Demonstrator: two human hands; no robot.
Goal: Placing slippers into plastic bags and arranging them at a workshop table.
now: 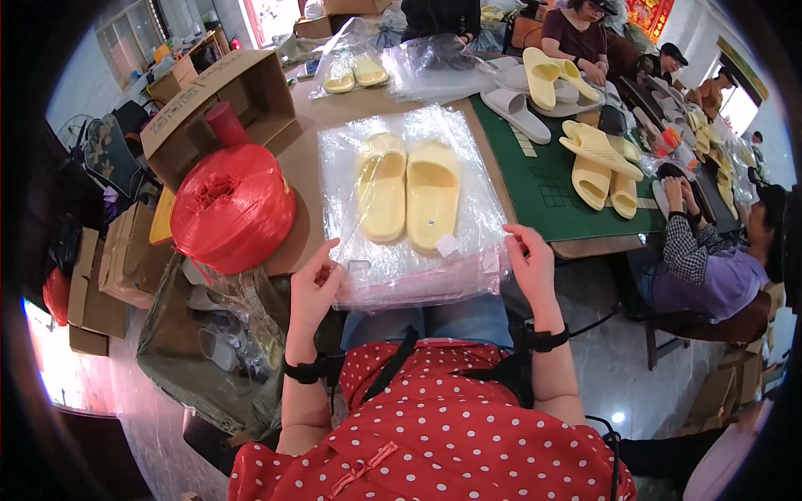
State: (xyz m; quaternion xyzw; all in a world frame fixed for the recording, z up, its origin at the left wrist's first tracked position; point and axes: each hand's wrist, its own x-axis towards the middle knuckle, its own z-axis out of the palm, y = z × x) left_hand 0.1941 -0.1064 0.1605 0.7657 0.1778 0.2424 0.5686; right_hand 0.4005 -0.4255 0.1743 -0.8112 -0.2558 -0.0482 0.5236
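we're closing the bag (401, 167) on 2 slippers (409, 194); left hand (313, 284) and right hand (528, 259) pinch its open end, sealing comes next.

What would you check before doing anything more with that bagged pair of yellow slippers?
1. Both yellow slippers inside the clear plastic bag, side by side: ok.
2. Left hand on the bag's near left corner: ok.
3. Right hand on the bag's near right corner: ok.
4. Near bag edge sealed: cannot tell, the plastic is too glossy.
5. White tag lies near the right slipper's heel; inside or outside the bag: cannot tell.
6. Red twine roll apart from the bag: ok.
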